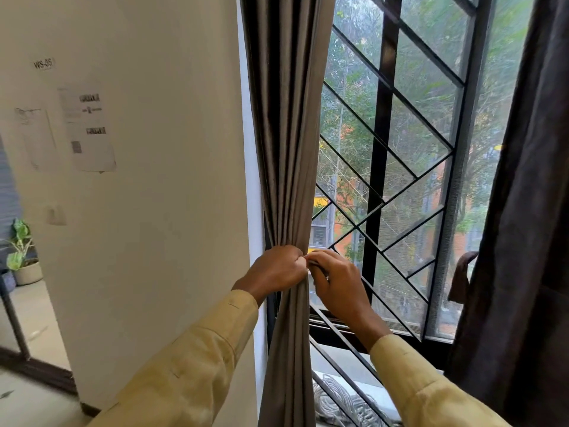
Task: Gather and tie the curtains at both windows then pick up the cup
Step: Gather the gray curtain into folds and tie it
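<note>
Gripping one curtain [286, 149]: left hand [277, 268], right hand [338, 282]

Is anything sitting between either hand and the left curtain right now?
Nothing visible. The left hand grips the gathered grey curtain directly; the right hand pinches it at the same spot. The window grille sits beyond the fabric.

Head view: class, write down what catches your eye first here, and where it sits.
The grey curtain, bunched into a tight waist just left of centre, draws the eye, with the left hand gripping it and the right hand pinching at the same spot. Behind, the window grille crosses the glass with black diagonal bars; a dark curtain hangs at the right edge.
</note>
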